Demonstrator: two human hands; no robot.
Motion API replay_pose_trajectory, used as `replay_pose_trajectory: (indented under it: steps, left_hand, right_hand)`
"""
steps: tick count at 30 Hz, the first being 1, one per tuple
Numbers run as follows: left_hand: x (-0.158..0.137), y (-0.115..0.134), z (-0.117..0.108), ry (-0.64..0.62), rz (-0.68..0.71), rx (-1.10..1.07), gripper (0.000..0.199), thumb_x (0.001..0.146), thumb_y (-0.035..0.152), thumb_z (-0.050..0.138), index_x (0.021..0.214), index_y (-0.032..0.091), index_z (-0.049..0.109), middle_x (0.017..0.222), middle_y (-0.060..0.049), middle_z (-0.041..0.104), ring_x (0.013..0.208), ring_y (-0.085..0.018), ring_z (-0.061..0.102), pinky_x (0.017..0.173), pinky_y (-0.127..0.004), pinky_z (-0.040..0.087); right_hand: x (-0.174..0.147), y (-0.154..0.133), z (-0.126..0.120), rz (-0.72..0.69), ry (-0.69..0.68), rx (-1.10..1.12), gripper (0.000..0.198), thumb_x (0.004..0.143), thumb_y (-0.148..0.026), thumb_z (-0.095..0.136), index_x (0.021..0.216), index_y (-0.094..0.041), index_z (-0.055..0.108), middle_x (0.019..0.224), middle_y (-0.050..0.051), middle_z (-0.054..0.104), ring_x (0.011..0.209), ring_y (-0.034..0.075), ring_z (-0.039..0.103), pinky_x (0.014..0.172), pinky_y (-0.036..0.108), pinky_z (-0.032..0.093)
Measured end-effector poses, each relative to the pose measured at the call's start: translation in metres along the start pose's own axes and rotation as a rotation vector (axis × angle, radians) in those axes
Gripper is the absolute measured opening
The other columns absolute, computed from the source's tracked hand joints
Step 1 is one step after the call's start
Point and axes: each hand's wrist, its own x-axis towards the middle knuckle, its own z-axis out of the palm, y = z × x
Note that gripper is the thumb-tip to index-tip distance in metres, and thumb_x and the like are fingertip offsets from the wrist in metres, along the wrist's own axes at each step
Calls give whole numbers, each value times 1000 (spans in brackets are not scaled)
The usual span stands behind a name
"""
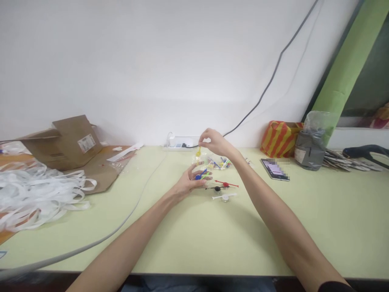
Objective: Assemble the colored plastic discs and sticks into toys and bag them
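Observation:
My right hand (214,142) is raised over the table's far side, thumb and fingertips pinched on a yellow arrow-shaped spinner pointer (198,152). Lower and to the left, my left hand (190,178) rests close to the tabletop with its fingers apart. A blue pointer (199,177) and a green pointer (206,175) sit between its thumb and fingers; whether the hand touches them I cannot tell. Just right of it are a red pointer (225,184), a black pointer (217,189) and a white pointer (225,197), each on a small clear base.
Behind the pointers lies a clear bag of coloured pieces (223,162). White straps (45,194) and a cardboard box (69,142) occupy the left. A power strip (182,144) lies by the wall, a phone (275,169) to the right. A grey cable (121,223) crosses the table (188,239).

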Motion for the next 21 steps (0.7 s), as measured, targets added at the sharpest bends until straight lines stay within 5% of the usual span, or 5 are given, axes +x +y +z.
replay_pose_trajectory:
  steps: [12,17,21]
  left_hand:
    - [-1,-2,1,-7,-17,72,85,73,27,82,146,33,38,119,-11,60,95,-25,68,55,-24,57]
    - [-4,-1,2,-33,-48,59,81,78,32,78,148,35,36,111,-10,62,91,-25,69,49,-22,54]
    - [-5,0,2,-68,-61,36,80,80,33,76,149,35,36,112,-10,62,86,-21,69,46,-19,52]
  right_hand:
    - [-19,-9,-38,-24,-124,134,13,86,-27,63,83,-18,71,103,9,64,96,20,59,84,35,48]
    - [-18,-7,-37,-39,-43,49,12,85,-28,65,82,-19,73,100,8,64,92,20,58,84,36,46]
    - [-17,-8,-43,-40,162,-8,11,88,-26,63,84,-21,72,101,7,63,92,20,57,84,37,45]
